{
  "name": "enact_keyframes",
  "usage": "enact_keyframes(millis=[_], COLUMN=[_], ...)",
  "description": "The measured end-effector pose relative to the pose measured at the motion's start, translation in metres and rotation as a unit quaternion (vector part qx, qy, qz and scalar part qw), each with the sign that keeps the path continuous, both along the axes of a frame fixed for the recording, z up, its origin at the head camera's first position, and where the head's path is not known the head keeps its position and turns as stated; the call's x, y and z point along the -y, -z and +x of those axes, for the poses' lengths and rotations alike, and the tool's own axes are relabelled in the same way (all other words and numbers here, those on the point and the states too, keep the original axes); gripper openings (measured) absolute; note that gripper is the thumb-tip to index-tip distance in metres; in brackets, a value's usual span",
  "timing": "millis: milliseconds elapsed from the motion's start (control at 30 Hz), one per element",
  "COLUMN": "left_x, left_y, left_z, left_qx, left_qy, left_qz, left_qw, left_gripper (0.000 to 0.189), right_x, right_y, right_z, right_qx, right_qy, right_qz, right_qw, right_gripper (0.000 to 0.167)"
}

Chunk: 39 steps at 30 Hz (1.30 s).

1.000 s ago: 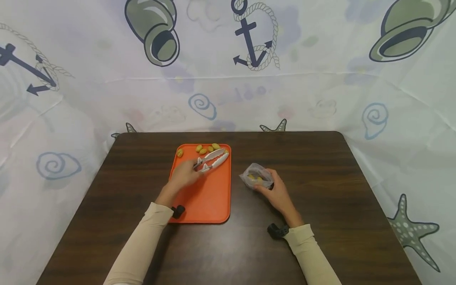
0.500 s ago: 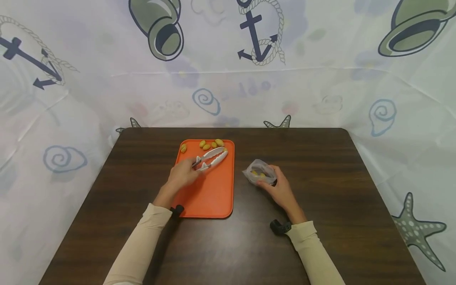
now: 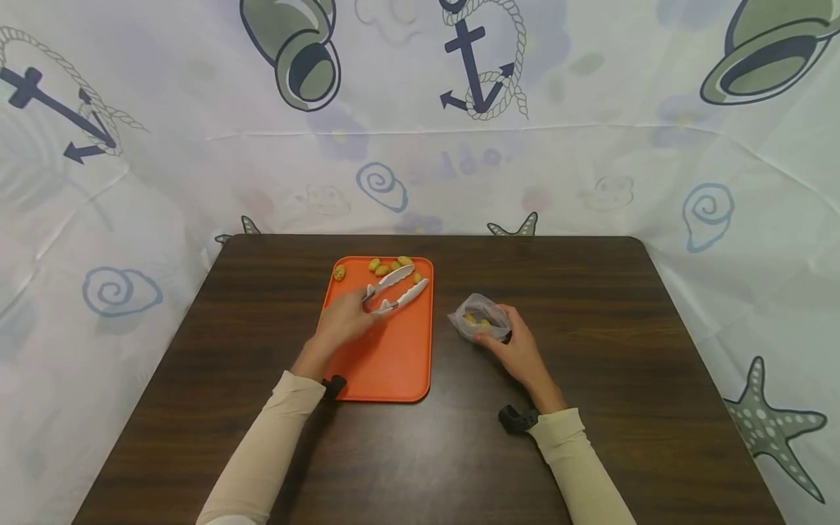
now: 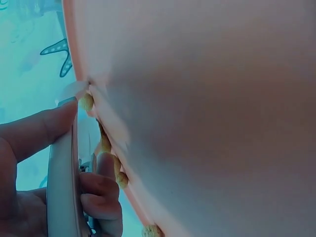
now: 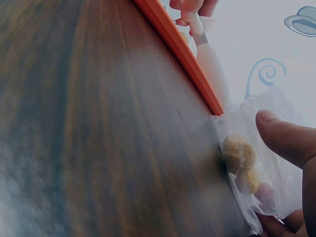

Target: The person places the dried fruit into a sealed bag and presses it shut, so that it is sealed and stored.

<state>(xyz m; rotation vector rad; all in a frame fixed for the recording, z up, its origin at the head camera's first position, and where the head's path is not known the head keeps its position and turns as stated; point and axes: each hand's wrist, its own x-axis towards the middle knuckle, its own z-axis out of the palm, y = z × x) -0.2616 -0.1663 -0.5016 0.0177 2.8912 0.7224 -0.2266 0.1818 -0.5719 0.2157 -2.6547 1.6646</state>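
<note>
In the head view my left hand holds tongs with white scalloped tips over the far right of the orange tray. The tips stand apart, with one small yellow-brown, nut-like lump between them. In the left wrist view thumb and fingers curl round the tongs' arms. Several like lumps lie along the tray's far edge, one in the far left corner. My right hand grips a clear plastic bag, its mouth spread, with a few lumps inside.
Both hands work over a dark wood-grain table. The tray's raised rim runs between the tray floor and the bag. Behind the table hangs a pale cloth printed with anchors and shells.
The tongs' tips have spread wider apart and now stand on either side of a lump at the tray's far right. The right hand and bag stay at the same place on the table.
</note>
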Motion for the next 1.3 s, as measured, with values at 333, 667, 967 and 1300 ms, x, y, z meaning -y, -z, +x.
enact_keyframes(millis=[333, 667, 967, 1300], left_x=[-0.006, 0.000, 0.002, 0.005], left_y=[0.002, -0.004, -0.021, -0.034], left_z=[0.002, 0.009, 0.020, 0.027], left_qx=[-0.012, -0.024, -0.048, -0.083], left_qy=[0.010, -0.003, -0.016, -0.021], left_qz=[0.023, 0.032, 0.027, 0.028], left_qw=[0.9996, 0.9992, 0.9983, 0.9959], left_gripper=[0.037, 0.041, 0.041, 0.038], right_x=[0.000, 0.001, 0.000, 0.000], right_y=[-0.003, -0.007, -0.004, -0.001], right_z=[0.000, 0.002, 0.000, 0.000], right_qx=[-0.003, -0.003, -0.007, -0.008], right_qy=[0.004, 0.003, -0.001, 0.001], right_qz=[-0.004, -0.007, -0.010, -0.012], right_qw=[1.0000, 1.0000, 0.9999, 0.9999], right_gripper=[0.068, 0.068, 0.068, 0.068])
